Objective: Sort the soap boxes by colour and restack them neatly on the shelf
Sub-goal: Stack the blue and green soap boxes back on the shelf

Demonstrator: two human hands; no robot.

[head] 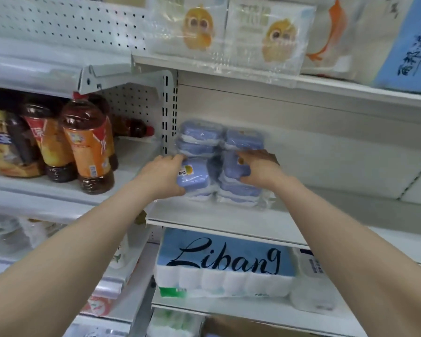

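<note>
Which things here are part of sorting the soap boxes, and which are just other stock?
Part of the job: blue soap boxes, the front box gripped by the left hand, the right hand on the right stack, their shelf.

Other stock: tea bottles, Libang tissue pack, chick-print packs.

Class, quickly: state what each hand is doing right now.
Left hand: closed on a blue soap box in the left stack.
Right hand: closed on a blue box in the right stack.
</note>
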